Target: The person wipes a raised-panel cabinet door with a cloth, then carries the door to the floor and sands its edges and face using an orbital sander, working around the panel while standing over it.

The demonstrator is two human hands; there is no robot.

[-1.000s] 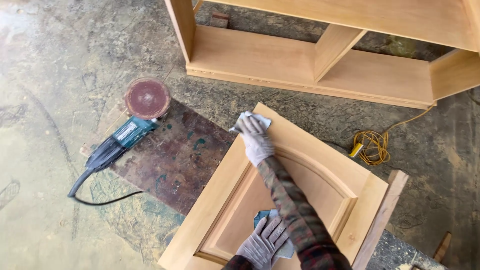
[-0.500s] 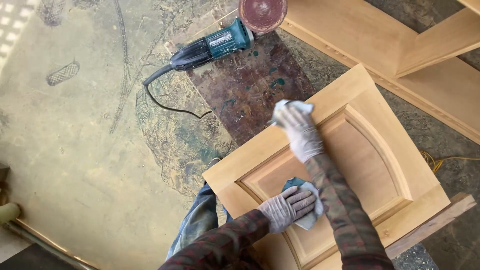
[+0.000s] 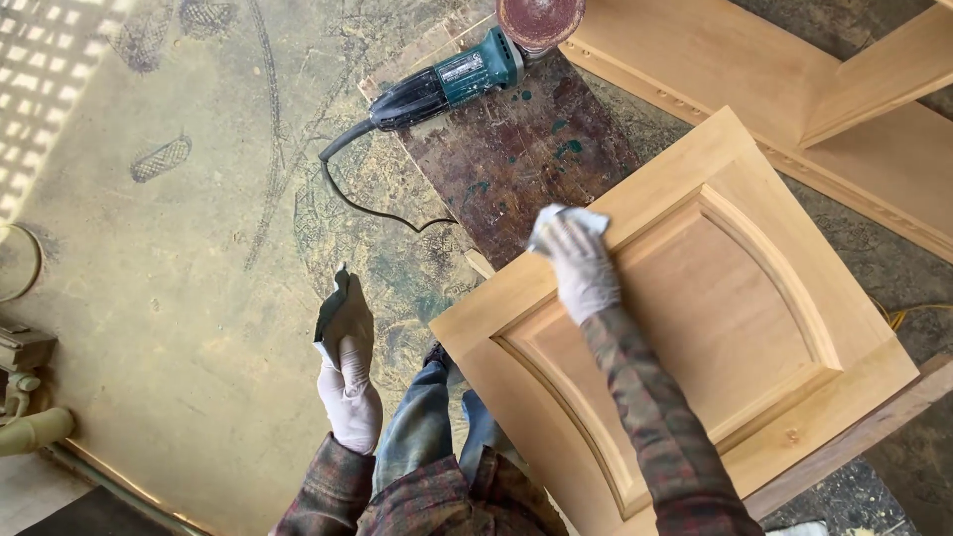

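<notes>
The right hand (image 3: 581, 268), in a pale work glove, lies palm down on the upper left rail of a raised-panel cabinet door (image 3: 695, 318), pressing a small light sheet of sandpaper (image 3: 556, 220) flat against the wood; its fingers are spread over the sheet rather than curled, and a corner of the paper shows past the fingertips. The left hand (image 3: 349, 392), also gloved, is held out over the floor, well apart from the door, and is closed on a folded dark piece of sandpaper (image 3: 336, 310) that stands up from between thumb and fingers. Both forearms wear plaid flannel sleeves (image 3: 655, 427), and the person's jeans (image 3: 427, 437) show between them, just beside the near corner of the door. The door lies flat and turned cornerwise, its bare light wood unpainted, resting on a stained dark board (image 3: 516, 149) at its far side and on a timber edge at lower right. On that board lies a teal and black disc sander (image 3: 447, 84) with a reddish round sanding disc (image 3: 541, 20), its black cord (image 3: 367, 189) looping onto the dusty concrete floor (image 3: 179, 258). Beyond the door stands a larger unfinished wooden cabinet frame (image 3: 754, 69), and a bit of yellow cord (image 3: 908, 316) shows at the right edge.
</notes>
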